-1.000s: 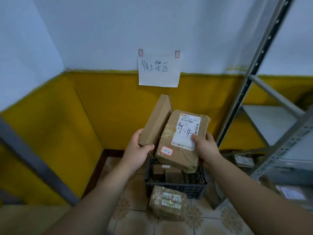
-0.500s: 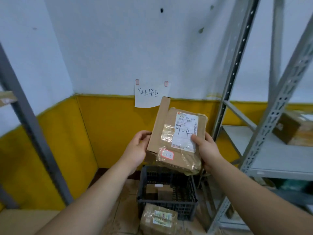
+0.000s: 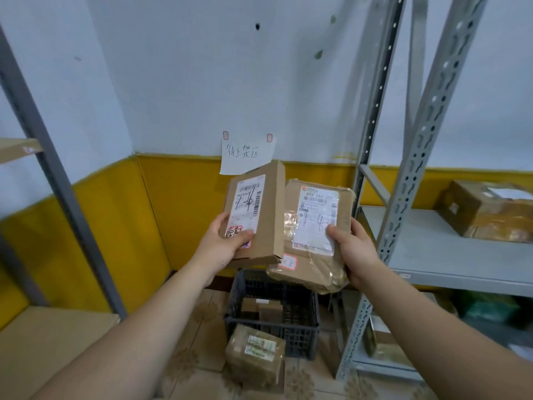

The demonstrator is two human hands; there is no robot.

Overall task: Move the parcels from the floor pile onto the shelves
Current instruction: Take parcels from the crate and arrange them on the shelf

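Since half a second ago the flat box [image 3: 259, 215] in the left hand [image 3: 222, 249] has turned: before, it showed mostly its edge beside the taped parcel [image 3: 313, 226]; now its label, marked 1-16, faces the camera.

Two parcels are held up, one in each hand, above the crate [image 3: 302, 339]. The flat box overlaps the left edge of the taped parcel. The left hand grips the flat box low, thumb on the label. The right hand [image 3: 356, 252] clamps the right edge of the taped parcel, thumb on its label, marked 1-4.

One black crate stands on the floor with at least two small boxes [image 3: 269, 311] inside. One floor parcel [image 3: 255, 359] lies just in front, covering part of the crate's wall. One brown parcel [image 3: 487, 212] lies on the grey shelf [image 3: 432, 249] at right, whose uprights [image 3: 418, 157] stand just right of the right hand. One paper note [image 3: 248, 154] hangs on the wall, its lower edge hidden by the flat box.
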